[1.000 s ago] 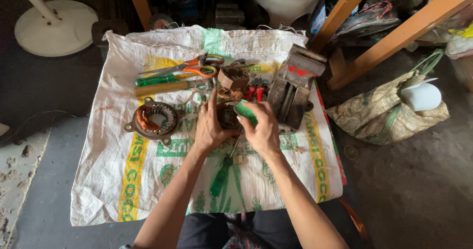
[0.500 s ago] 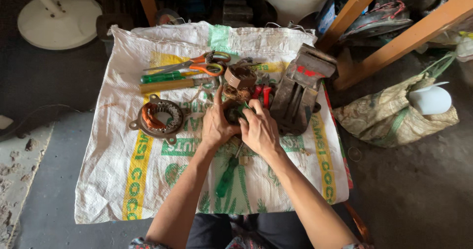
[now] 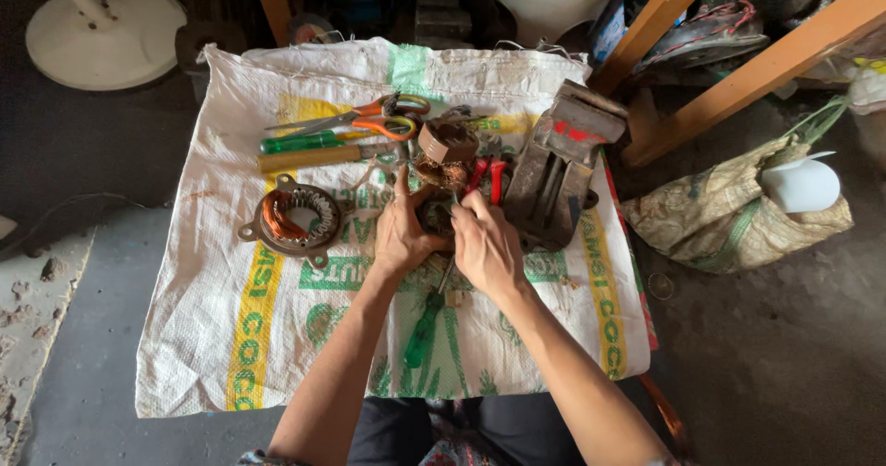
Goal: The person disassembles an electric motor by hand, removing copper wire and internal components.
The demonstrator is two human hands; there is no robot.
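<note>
On the woven sack [image 3: 231,355], left hand [image 3: 401,235] and right hand [image 3: 484,244] are pinching a small motor part [image 3: 434,217] — it's risking slipping among the clutter.

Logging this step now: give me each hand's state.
Left hand: closed around the small dark motor part.
Right hand: fingers curled on the same part; exact grip cannot be told.
</note>
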